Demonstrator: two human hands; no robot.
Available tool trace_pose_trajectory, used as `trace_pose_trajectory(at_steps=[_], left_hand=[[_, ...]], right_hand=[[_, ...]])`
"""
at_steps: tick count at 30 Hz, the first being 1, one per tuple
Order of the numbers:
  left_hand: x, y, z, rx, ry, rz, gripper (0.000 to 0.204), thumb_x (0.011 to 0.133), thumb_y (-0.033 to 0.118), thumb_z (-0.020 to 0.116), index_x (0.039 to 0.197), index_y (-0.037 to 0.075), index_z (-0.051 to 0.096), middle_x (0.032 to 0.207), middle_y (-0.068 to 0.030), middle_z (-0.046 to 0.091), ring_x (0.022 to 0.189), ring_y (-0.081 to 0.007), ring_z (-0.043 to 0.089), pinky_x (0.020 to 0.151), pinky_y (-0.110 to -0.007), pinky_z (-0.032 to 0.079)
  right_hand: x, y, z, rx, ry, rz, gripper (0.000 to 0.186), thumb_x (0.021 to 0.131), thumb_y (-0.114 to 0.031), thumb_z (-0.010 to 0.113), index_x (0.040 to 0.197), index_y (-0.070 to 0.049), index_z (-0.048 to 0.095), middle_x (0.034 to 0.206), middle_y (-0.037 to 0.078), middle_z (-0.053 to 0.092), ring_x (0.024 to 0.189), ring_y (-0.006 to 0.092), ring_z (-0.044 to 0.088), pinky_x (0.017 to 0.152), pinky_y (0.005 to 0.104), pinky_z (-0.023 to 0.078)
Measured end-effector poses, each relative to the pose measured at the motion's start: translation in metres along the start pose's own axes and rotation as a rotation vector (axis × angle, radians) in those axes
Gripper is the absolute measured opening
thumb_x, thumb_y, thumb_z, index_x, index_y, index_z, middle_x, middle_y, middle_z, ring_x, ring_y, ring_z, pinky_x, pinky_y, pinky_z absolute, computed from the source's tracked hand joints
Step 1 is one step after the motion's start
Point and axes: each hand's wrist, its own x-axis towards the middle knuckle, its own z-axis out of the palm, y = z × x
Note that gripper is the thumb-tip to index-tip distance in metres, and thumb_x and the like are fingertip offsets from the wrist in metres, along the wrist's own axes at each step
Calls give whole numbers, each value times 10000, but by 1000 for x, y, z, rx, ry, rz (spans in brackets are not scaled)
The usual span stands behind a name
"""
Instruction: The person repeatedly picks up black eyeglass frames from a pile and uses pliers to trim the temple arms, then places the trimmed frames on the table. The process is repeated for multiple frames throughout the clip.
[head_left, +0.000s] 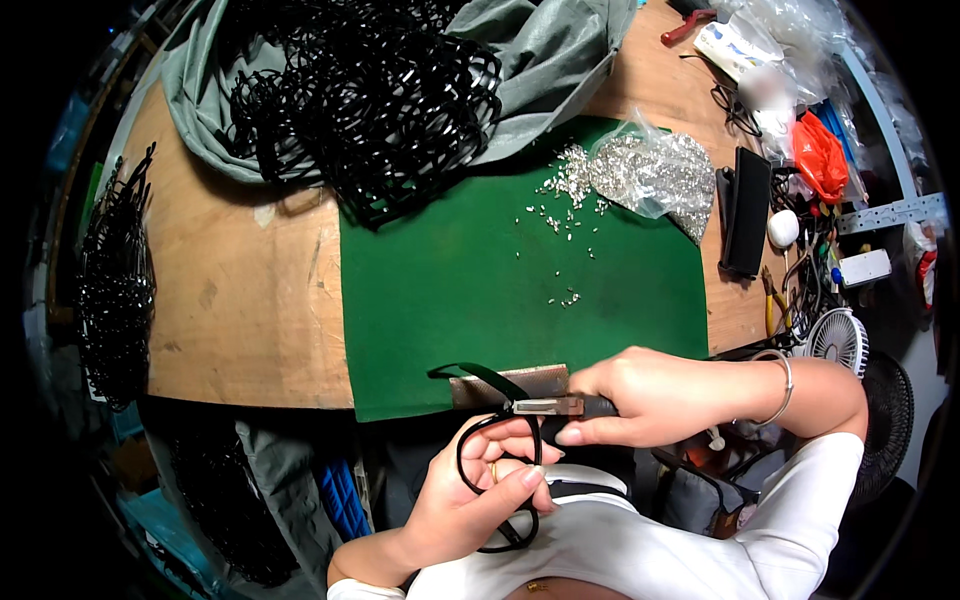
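While my distant left hand [480, 490] held black strap [497, 382], my right hand [625, 395] gripped pliers [548, 406], seemingly crimping; next needed steady pressure

The wooden worktable [240, 310] was kinda scuffed and lit pretty brightly, while the room's edges were basically black. Off to the right there was a pale perforated metal frame [890, 215], plus 2 fans: a small white desk fan [838, 338] and a bigger black fan [886, 430] right next to it.
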Motion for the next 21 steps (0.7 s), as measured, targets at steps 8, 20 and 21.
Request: trace_pose_trajectory(at_steps=[8, 20, 21], left_hand=[[-2, 3, -3, 5, -16, 11, 384, 835, 5, 475, 1197, -27, 349, 1014, -146, 526, 736, -151, 580, 676, -259, 480], [4, 15, 1, 57, -31, -37, 371, 832, -21, 468, 1181, 3, 348, 1017, -159, 521, 752, -166, 594, 694, -263, 483], [3, 24, 4, 113, -52, -55, 367, 832, -22, 469, 1178, -1, 347, 1018, -162, 520, 759, -169, 593, 701, -267, 484]], right_hand=[[0, 3, -12, 304, -260, -12, 503, 867, -452, 420, 908, 42, 504, 711, 118, 531, 670, 191, 514, 623, 314, 421], [-1, -7, -16, 91, -38, -85, 376, 839, -338, 506, 938, 22, 555, 631, 177, 554, 592, 293, 561, 570, 353, 441], [-3, -10, -19, 100, -71, -69, 387, 843, -343, 500, 934, 29, 547, 642, 171, 555, 610, 282, 562, 583, 345, 442]])
